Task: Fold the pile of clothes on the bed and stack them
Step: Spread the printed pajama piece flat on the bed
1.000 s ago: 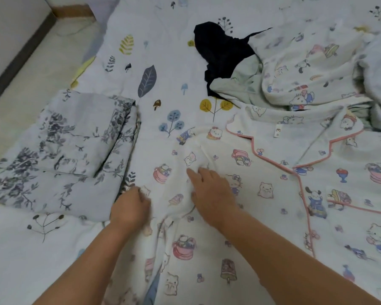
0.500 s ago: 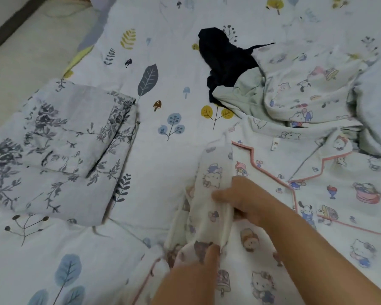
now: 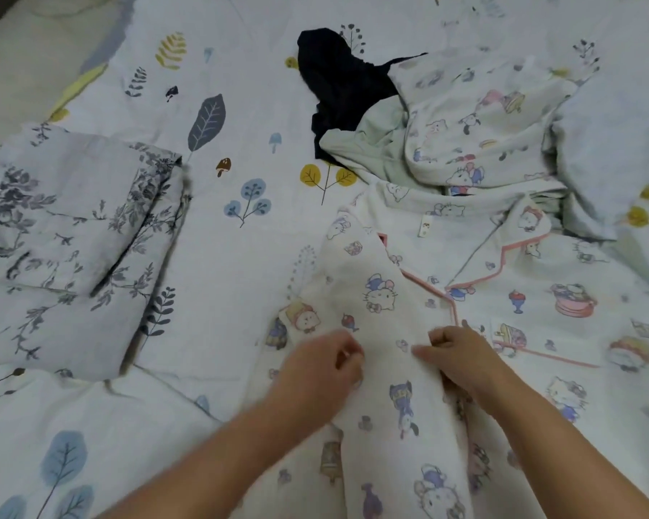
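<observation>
Leaf-printed white bedsheet [image 3: 240, 264] spreads under everything. Curled fingers of the left hand [image 3: 321, 368] and right hand [image 3: 454, 355] each pinch the folded-over sleeve of the white cartoon-cat pyjama top with pink piping [image 3: 540, 312], which lies flat before the person. Beyond it sits a crumpled pile of a matching printed garment [image 3: 476, 129] and a dark navy cloth [image 3: 338, 80]; a folded grey floral stack [image 3: 64, 237] lies well apart on the left
</observation>
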`<control>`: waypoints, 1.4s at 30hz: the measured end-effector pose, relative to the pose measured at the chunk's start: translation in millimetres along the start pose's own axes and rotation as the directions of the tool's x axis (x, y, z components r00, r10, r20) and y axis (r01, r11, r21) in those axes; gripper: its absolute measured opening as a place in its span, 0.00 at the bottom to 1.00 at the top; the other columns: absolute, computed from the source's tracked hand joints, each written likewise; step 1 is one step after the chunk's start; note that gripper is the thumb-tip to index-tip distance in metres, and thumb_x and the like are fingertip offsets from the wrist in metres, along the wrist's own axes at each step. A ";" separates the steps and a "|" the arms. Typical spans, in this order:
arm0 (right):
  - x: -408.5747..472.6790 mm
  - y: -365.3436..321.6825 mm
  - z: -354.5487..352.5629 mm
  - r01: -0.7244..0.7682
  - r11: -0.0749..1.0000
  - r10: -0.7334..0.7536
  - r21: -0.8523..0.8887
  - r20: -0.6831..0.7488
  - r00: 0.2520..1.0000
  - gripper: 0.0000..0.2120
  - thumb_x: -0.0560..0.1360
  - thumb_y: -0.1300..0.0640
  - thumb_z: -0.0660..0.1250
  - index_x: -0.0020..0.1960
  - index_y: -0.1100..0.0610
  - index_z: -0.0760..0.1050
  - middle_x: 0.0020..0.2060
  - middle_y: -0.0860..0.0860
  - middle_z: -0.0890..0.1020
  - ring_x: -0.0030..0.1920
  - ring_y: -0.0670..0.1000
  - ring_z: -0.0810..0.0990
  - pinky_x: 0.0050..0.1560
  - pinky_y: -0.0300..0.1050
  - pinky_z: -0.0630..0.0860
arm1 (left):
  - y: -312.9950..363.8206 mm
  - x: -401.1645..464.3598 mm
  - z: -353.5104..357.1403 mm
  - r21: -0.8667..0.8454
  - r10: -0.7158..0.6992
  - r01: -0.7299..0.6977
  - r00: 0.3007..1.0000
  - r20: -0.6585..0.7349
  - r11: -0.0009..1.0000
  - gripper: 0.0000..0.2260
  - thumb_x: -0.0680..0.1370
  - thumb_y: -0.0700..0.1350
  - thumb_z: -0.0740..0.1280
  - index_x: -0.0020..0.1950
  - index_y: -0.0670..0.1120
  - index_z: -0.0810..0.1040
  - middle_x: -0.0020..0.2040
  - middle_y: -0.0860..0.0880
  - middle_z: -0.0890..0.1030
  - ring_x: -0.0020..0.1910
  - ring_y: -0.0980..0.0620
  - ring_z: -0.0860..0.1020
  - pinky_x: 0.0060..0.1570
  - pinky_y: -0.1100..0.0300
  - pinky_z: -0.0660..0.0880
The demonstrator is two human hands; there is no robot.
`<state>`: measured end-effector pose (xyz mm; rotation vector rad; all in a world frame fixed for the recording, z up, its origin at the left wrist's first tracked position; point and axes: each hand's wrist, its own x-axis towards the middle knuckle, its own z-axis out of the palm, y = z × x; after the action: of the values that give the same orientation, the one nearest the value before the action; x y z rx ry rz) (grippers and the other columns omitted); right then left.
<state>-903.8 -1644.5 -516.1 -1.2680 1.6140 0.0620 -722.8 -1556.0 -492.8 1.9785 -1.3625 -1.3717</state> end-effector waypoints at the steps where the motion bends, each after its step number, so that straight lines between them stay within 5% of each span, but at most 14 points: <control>1: -4.6 6.6 -2.4 -0.013 1.000 0.014 -0.018 0.036 0.999 0.15 0.72 0.54 0.71 0.34 0.58 0.68 0.28 0.56 0.71 0.28 0.50 0.69 0.33 0.43 0.68 | -2.6 17.8 -11.7 0.023 -0.010 0.015 0.976 -0.218 1.000 0.05 0.78 0.44 0.61 0.44 0.51 0.75 0.34 0.56 0.75 0.32 0.60 0.72 0.33 0.68 0.68; 4: -18.6 27.0 -3.6 -0.061 0.991 0.080 -0.117 0.163 0.983 0.17 0.73 0.51 0.70 0.34 0.56 0.65 0.24 0.51 0.71 0.22 0.47 0.69 0.25 0.38 0.68 | -7.8 69.5 -35.8 0.126 -0.007 0.077 0.874 -0.486 0.989 0.05 0.78 0.45 0.62 0.52 0.47 0.75 0.46 0.49 0.77 0.47 0.49 0.76 0.44 0.60 0.69; 8: -26.7 45.1 6.4 0.019 0.981 0.023 -0.192 0.214 0.977 0.16 0.72 0.58 0.68 0.35 0.55 0.61 0.30 0.49 0.67 0.29 0.46 0.66 0.33 0.39 0.65 | -7.7 125.2 -29.6 0.157 -0.084 0.152 0.925 -0.371 0.976 0.26 0.75 0.57 0.65 0.66 0.42 0.68 0.61 0.43 0.74 0.61 0.43 0.72 0.57 0.51 0.70; 13: -28.7 58.7 6.3 0.107 0.994 -0.103 -0.020 0.148 0.984 0.07 0.77 0.59 0.62 0.50 0.63 0.73 0.40 0.56 0.75 0.36 0.49 0.74 0.39 0.43 0.69 | -5.1 157.2 -27.1 0.173 0.022 0.053 0.915 -0.403 0.983 0.08 0.78 0.47 0.63 0.44 0.43 0.73 0.45 0.43 0.77 0.46 0.45 0.73 0.41 0.59 0.63; 17: -30.5 74.7 7.4 0.113 0.990 -0.112 0.088 -0.018 0.994 0.10 0.77 0.57 0.64 0.38 0.59 0.69 0.32 0.51 0.71 0.31 0.47 0.68 0.34 0.40 0.64 | -23.0 160.6 -40.1 0.191 -0.059 0.177 0.863 -0.502 0.966 0.14 0.78 0.53 0.62 0.45 0.42 0.70 0.45 0.41 0.75 0.46 0.43 0.73 0.41 0.57 0.63; 21: -37.4 93.3 2.8 0.031 0.999 -0.037 0.037 0.184 0.982 0.12 0.75 0.49 0.67 0.45 0.59 0.77 0.35 0.48 0.79 0.35 0.44 0.76 0.37 0.36 0.70 | -34.7 150.9 -53.1 0.175 -0.196 0.312 0.856 -0.478 0.934 0.32 0.73 0.66 0.61 0.56 0.37 0.71 0.50 0.40 0.78 0.51 0.39 0.76 0.44 0.54 0.68; 24: -50.9 105.2 -4.8 0.013 0.999 0.001 -0.036 0.366 0.930 0.11 0.71 0.53 0.71 0.51 0.52 0.75 0.45 0.46 0.82 0.44 0.43 0.80 0.45 0.38 0.77 | -43.2 137.3 -55.2 0.398 -0.163 0.307 0.921 -0.355 0.865 0.24 0.74 0.63 0.63 0.36 0.41 0.70 0.33 0.46 0.74 0.35 0.46 0.74 0.32 0.58 0.66; 27: -66.9 118.8 -5.7 0.006 0.991 0.052 -0.130 0.435 0.899 0.19 0.70 0.57 0.70 0.59 0.47 0.70 0.56 0.44 0.79 0.56 0.45 0.77 0.54 0.39 0.74 | -50.5 127.0 -56.2 0.393 -0.126 0.273 0.924 -0.361 0.878 0.19 0.78 0.50 0.63 0.30 0.44 0.65 0.29 0.47 0.70 0.31 0.47 0.70 0.30 0.57 0.61; 30: -78.7 126.6 -17.5 -0.049 0.999 0.048 0.000 0.267 0.962 0.16 0.76 0.58 0.64 0.60 0.44 0.69 0.62 0.37 0.71 0.61 0.43 0.73 0.59 0.38 0.68 | -56.4 124.2 -59.6 0.375 -0.053 0.247 0.887 -0.458 0.893 0.18 0.79 0.47 0.61 0.31 0.45 0.63 0.30 0.47 0.68 0.38 0.43 0.71 0.37 0.55 0.62; 32: -84.6 128.8 -23.2 -0.052 0.999 0.052 -0.005 0.078 0.996 0.07 0.76 0.57 0.65 0.49 0.45 0.71 0.48 0.39 0.77 0.47 0.43 0.76 0.46 0.38 0.70 | -58.5 120.3 -52.4 0.416 -0.025 0.252 0.877 -0.479 0.874 0.16 0.80 0.47 0.60 0.33 0.43 0.64 0.33 0.45 0.70 0.41 0.41 0.72 0.38 0.54 0.62; 35: -93.8 127.4 -16.6 -0.188 0.875 0.120 -0.446 -0.175 0.977 0.05 0.75 0.51 0.63 0.48 0.49 0.67 0.42 0.45 0.75 0.41 0.47 0.74 0.38 0.42 0.67 | -49.4 109.3 -34.1 0.428 0.038 0.266 0.812 -0.582 0.864 0.11 0.79 0.46 0.61 0.53 0.38 0.70 0.51 0.36 0.74 0.49 0.36 0.73 0.44 0.48 0.67; 37: -98.2 127.5 -1.9 -0.207 0.754 -0.084 -0.623 -0.404 0.911 0.12 0.72 0.53 0.64 0.55 0.52 0.68 0.48 0.51 0.76 0.49 0.55 0.75 0.43 0.47 0.67 | -37.1 99.4 -18.4 0.487 0.197 0.187 0.749 -0.633 0.853 0.20 0.77 0.45 0.62 0.66 0.36 0.66 0.64 0.34 0.69 0.60 0.34 0.70 0.56 0.43 0.66; 40: -100.7 113.4 25.8 -0.002 0.834 -0.369 -0.552 -0.561 0.741 0.25 0.65 0.55 0.72 0.59 0.58 0.69 0.54 0.59 0.75 0.56 0.61 0.75 0.50 0.58 0.74 | -23.0 83.2 16.9 0.646 0.459 -0.062 0.756 -0.467 0.760 0.25 0.78 0.47 0.61 0.72 0.38 0.63 0.72 0.33 0.61 0.70 0.34 0.61 0.67 0.39 0.57; 42: -97.2 111.6 47.6 0.058 0.802 -0.421 -0.595 -0.494 0.761 0.29 0.69 0.50 0.67 0.67 0.59 0.68 0.64 0.61 0.73 0.66 0.62 0.71 0.61 0.65 0.66 | -26.6 75.1 40.7 0.724 0.444 -0.154 0.866 -0.228 0.672 0.27 0.80 0.55 0.54 0.76 0.43 0.56 0.76 0.37 0.52 0.75 0.38 0.51 0.70 0.39 0.47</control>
<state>-963.4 -1501.2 -525.0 -2.1211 2.0326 -0.0692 -740.5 -1600.0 -568.7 2.1210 -2.0666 -0.2597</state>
